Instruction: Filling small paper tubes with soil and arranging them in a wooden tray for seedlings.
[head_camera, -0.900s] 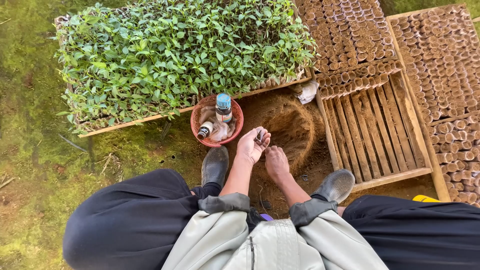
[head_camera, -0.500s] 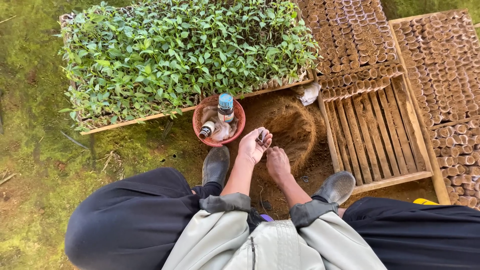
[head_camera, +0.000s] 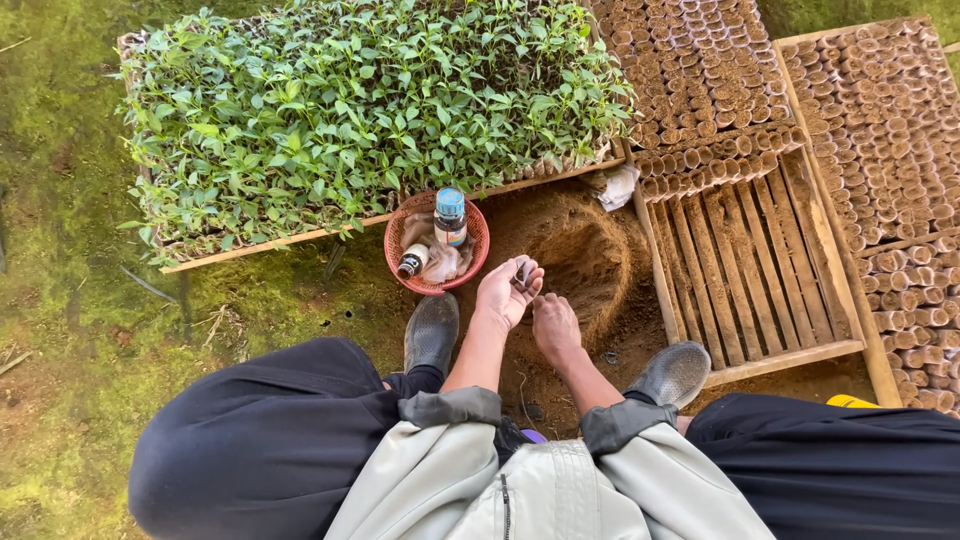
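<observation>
My left hand (head_camera: 508, 291) is held palm up over the soil pile (head_camera: 575, 262) and grips a small dark tube-shaped pot (head_camera: 523, 273) between thumb and fingers. My right hand (head_camera: 555, 328) sits just below it, knuckles up, fingers curled toward the soil; what it holds is hidden. Both hands hover between my two dark shoes (head_camera: 432, 330), above the brown hollowed heap of earth.
A red basket (head_camera: 400, 255) with two small bottles stands left of the soil. A crate of green seedlings (head_camera: 350, 120) lies behind it. A wooden slatted tray (head_camera: 745, 270), partly filled with soil-packed pots (head_camera: 700, 80), sits right. More filled pots (head_camera: 880, 140) lie far right. Mossy ground on the left.
Both hands stay over the soil pile, shifting only slightly. The left hand keeps the small pot.
</observation>
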